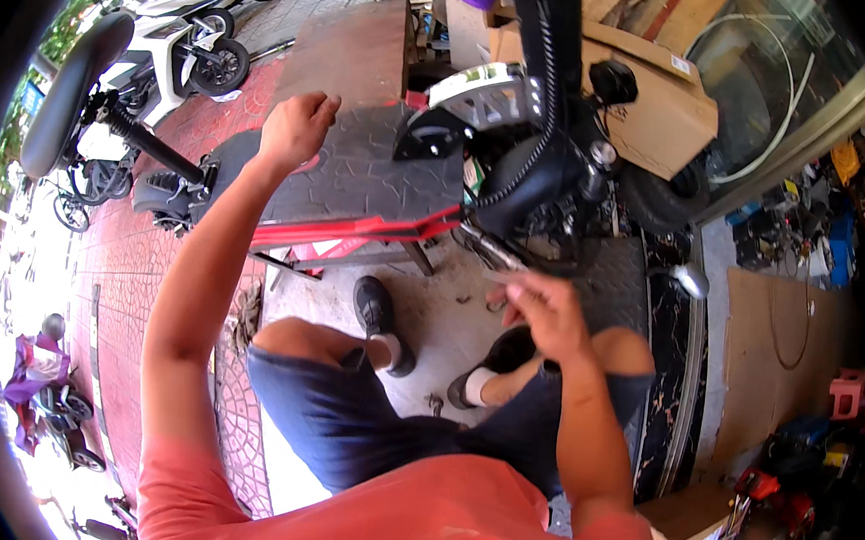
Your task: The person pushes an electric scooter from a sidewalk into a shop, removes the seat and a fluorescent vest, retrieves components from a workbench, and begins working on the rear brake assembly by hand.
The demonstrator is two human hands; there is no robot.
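Item: one scooter (384, 171), standing across the space in front of the seated person, its black deck (360, 155) edged by a red side rail (355, 230); saddle (76, 95) on a post to the left, steering column (550, 52) to the right, wrapped cable (540, 127) running down beside it. Left hand (297, 132): over the deck, fingers curled into a loose fist, no object seen in it; contact with the deck cannot be told. Right hand (548, 316): near the front end of the rail, below a slim metal rod (492, 246), thumb and fingers drawn together; whether they pinch something thin cannot be told. Handling note, by judgement: close work at this end would go best with the left palm flat on the deck as a brace, the right wrist low, fingertips clear of the cable, and any small part pinched firmly over the bare floor (439, 316), where a drop is easily found. Containers: large cardboard box (664, 116) beyond the column, contents hidden, boards (626, 8) showing behind it; second cardboard box (686, 519), lower right, contents not visible. Outlying: pink stool (846, 393), right.
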